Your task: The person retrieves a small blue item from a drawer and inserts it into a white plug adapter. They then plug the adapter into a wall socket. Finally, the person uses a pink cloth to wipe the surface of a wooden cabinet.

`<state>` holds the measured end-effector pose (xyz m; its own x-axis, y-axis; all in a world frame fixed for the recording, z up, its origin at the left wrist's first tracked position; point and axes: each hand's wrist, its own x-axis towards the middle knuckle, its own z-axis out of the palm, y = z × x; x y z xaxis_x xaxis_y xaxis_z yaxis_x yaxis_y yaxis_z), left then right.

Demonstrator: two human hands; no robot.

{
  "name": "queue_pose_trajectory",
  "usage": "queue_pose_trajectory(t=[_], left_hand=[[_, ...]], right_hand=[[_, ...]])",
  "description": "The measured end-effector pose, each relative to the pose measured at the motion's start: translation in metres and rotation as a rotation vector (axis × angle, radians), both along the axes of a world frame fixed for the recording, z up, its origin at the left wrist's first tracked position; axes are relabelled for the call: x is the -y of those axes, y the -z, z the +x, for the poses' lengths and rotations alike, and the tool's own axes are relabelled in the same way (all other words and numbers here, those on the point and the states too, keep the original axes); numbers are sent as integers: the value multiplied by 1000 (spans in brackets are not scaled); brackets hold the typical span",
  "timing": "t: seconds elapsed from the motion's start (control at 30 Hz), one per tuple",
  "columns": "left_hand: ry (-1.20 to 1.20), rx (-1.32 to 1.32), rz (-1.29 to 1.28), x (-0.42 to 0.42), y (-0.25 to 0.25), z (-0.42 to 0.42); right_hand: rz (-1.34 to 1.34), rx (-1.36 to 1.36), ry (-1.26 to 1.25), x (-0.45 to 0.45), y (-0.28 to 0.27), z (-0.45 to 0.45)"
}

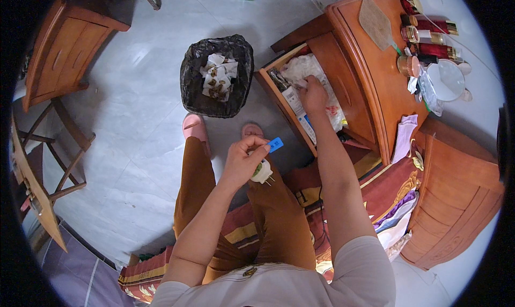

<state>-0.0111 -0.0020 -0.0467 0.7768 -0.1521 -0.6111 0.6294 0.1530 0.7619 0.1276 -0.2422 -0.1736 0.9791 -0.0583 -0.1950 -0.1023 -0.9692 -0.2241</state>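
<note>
My left hand [244, 159] is above my lap and pinches a small blue mat [275, 145] with dark writing between thumb and fingers. Below the thumb, the same hand holds a white plug-in device [263, 172] with a green part; its two metal prongs point down and right. My right hand [314, 96] reaches into the pulled-out wooden drawer [286, 113]. Its curled fingers grip a crumpled, whitish plastic bag [299, 67]; the fingertips are partly hidden. A white box [293, 99] with printing and a blue-and-white packet [307, 124] lie along the drawer's front.
A bin with a black liner [189, 94] stands on the floor, holding used tissues and scraps. On the wooden cabinet [364, 65] are a fly swatter [376, 23], cosmetics jars [408, 65] and a round mirror [445, 80]. A folding wooden stand [66, 146] is at left.
</note>
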Motion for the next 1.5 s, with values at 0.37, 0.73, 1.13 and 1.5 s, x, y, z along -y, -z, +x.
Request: queue_pose_trajectory(t=[0.37,0.73,1.13,1.5], left_hand=[[-22,-13,-43,-2,2,-2],[-10,-34,-57,-3,-1,-1],[19,1,-14,-3,1,-3],[-1,22,-31,-5,0,-4]], right_hand=[[218,149,66,15,-4,-40],[324,187,62,24,1,-49],[-165,-172,54,-3,-20,20],[477,179,217,24,-9,-30]])
